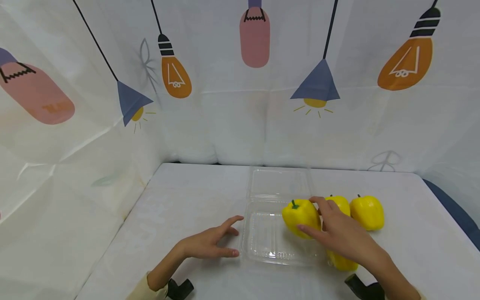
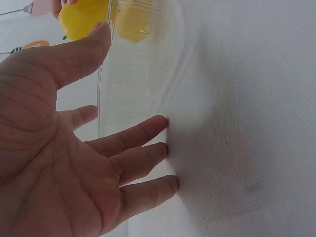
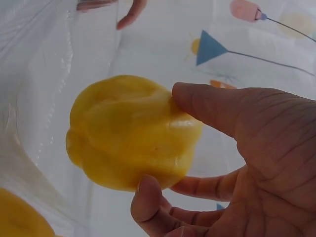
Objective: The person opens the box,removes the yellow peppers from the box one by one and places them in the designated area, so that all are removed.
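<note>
A yellow bell pepper [image 1: 300, 217] with a green stem is held by my right hand [image 1: 343, 231], over the right part of a clear plastic clamshell box [image 1: 262, 241]. In the right wrist view, thumb and fingers pinch the pepper [image 3: 133, 136] from two sides. My left hand [image 1: 211, 241] is beside the box's left edge, fingers spread and holding nothing. The left wrist view shows its fingertips [image 2: 160, 148] at the table surface, close to the box wall [image 2: 133, 84]. The box's lid [image 1: 279, 183] lies folded back, away from me.
To the right of the box are more yellow bell peppers: one [image 1: 367, 212] farthest right, one [image 1: 339, 204] partly behind my right hand, and one [image 1: 342, 261] below my right wrist. All rest on a white-covered table [image 1: 195, 187]. A printed curtain [image 1: 225, 125] hangs behind.
</note>
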